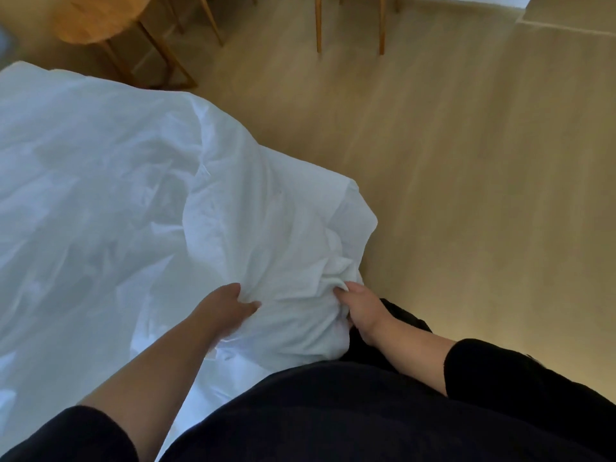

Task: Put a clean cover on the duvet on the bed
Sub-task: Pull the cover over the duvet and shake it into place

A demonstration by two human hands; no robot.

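Our fingers are curled into white cloth on both sides: the left hand (230, 308) has its thumb on top and its fingers tucked under a fold of the duvet cover (266, 248), and the right hand (358, 303) clenches a bunched wad of the same cloth, with the thumb pressed against it. Both forearms are bare below pushed-up dark sleeves (500, 371), and our dark top fills the bottom of the view. The gathered part of the cover hangs between our hands, just in front of our body, crumpled and drawn into tight creases near the right hand. From there the white fabric spreads away to the left over the bed (66, 195), rumpled and loose; we cannot tell where the cover ends and the duvet begins, since all of it is white. To the right of the bedding lies a pale wooden floor (466, 161). Farther off, at the top left, stands a round wooden table (96, 18) on slanted legs, and the thin wooden legs of a chair (350, 25) show at the top middle.
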